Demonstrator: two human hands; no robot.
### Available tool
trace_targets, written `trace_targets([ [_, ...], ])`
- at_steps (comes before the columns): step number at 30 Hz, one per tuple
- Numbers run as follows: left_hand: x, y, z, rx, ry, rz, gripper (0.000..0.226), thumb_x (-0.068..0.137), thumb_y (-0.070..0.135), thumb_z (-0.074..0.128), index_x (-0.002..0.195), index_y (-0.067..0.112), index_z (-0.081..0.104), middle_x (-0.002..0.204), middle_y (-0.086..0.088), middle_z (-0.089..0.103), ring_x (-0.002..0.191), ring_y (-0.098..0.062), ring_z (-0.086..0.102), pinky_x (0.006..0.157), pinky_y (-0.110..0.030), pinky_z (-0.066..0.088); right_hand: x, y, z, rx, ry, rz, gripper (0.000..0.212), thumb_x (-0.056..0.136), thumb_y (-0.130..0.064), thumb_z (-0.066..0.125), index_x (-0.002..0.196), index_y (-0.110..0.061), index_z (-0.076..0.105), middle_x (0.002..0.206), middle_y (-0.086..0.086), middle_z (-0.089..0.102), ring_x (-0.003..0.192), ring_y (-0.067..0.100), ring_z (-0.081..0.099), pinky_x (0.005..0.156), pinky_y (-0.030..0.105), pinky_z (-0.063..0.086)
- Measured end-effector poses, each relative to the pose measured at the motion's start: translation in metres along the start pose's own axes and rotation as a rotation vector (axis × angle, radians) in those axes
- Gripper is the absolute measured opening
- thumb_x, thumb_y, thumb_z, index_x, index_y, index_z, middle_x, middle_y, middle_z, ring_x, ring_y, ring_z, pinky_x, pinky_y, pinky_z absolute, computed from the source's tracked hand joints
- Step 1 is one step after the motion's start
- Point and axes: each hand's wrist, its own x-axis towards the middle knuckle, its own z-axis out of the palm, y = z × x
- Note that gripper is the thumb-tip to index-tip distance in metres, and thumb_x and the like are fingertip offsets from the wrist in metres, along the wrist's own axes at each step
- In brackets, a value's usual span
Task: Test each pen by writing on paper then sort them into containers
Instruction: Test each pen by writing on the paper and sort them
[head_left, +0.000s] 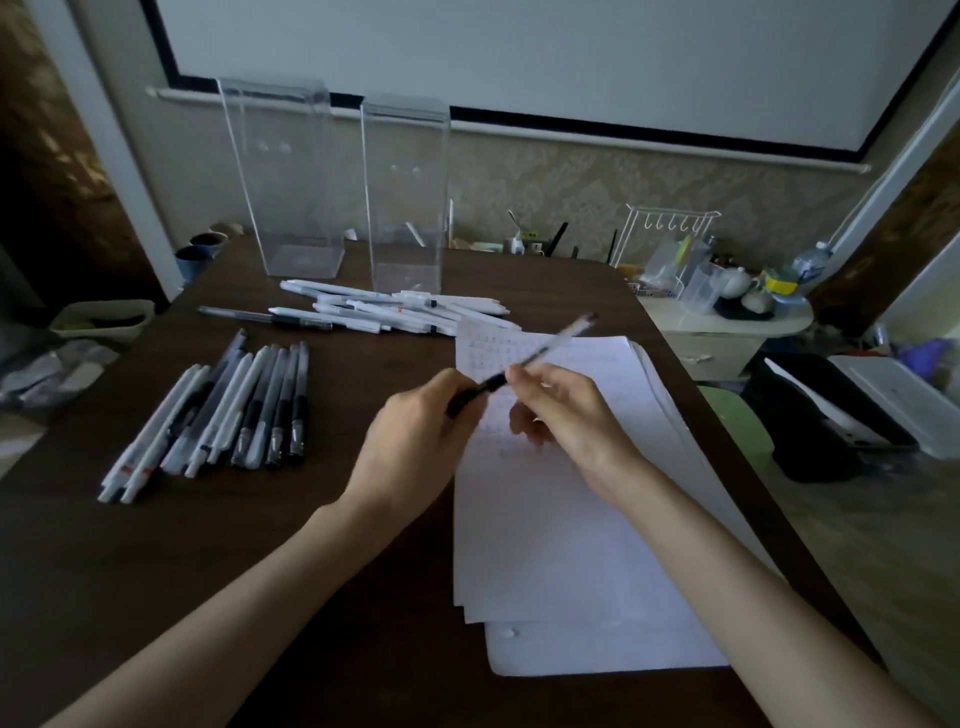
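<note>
Our stack of white paper sheets (571, 545) bears faint marks. Our left hand (415, 434) grips the black end of a clear-barrelled pen (540, 358), right hand (569, 410) pinching its barrel. Beyond lie a row of pens (223, 410) and a loose white pile (395, 309); both tall clear containers (291, 176) look empty, sorting unstarted

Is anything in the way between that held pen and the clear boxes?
Nothing upright. Only a pile of white pens lies flat before the clear boxes; the pen, in left hand and right hand, could likely pass above it.
</note>
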Motion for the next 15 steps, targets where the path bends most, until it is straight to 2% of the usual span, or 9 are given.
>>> trace_targets([
  [3,-0.003,-0.024,-0.044,0.273,0.169,-0.131,0.015,0.092,0.027,0.055,0.099,0.016,0.06,0.072,0.004,0.061,0.059,-0.014,0.057,0.05,-0.034,0.047,0.029,-0.007,0.013,-0.219,0.024,-0.046,0.028,0.093,-0.038,0.053,0.089,-0.011,0.062,0.066,0.001,0.063,0.059,0.005,0.056,0.06,0.022,0.043],
  [7,-0.019,-0.051,-0.084,0.53,0.212,-0.281,0.014,0.093,0.031,0.052,0.096,0.018,0.057,0.073,0.005,0.053,0.06,-0.011,0.046,0.045,-0.024,0.031,0.077,-0.01,0.041,-0.532,0.095,-0.195,0.014,0.093,-0.016,0.053,0.085,-0.01,0.064,0.082,0.002,0.064,0.077,0.012,0.057,0.068,0.024,0.042],
  [9,-0.029,-0.059,-0.091,0.576,0.223,-0.275,0.014,0.091,0.03,0.054,0.092,0.018,0.059,0.079,0.001,0.059,0.066,-0.013,0.05,0.051,-0.027,0.035,0.101,-0.005,0.054,-0.666,0.13,-0.285,0.012,0.09,-0.009,0.055,0.091,-0.005,0.066,0.092,0.007,0.064,0.088,0.018,0.057,0.075,0.026,0.042],
  [12,-0.034,-0.069,-0.09,0.621,0.252,-0.254,0.016,0.086,0.03,0.059,0.089,0.015,0.062,0.091,-0.005,0.063,0.081,-0.021,0.058,0.069,-0.034,0.044,0.126,0.005,0.069,-0.864,0.157,-0.343,0.016,0.089,-0.012,0.056,0.101,-0.006,0.065,0.107,0.012,0.058,0.107,0.026,0.049,0.083,0.029,0.036],
  [15,-0.033,-0.074,-0.086,0.687,0.206,-0.351,0.027,0.086,0.041,0.053,0.092,0.016,0.058,0.099,-0.005,0.058,0.092,-0.023,0.056,0.08,-0.037,0.042,0.134,0.012,0.082,-1.03,0.171,-0.339,0.015,0.09,-0.021,0.058,0.102,-0.012,0.06,0.11,0.007,0.055,0.109,0.025,0.045,0.086,0.033,0.039],
])
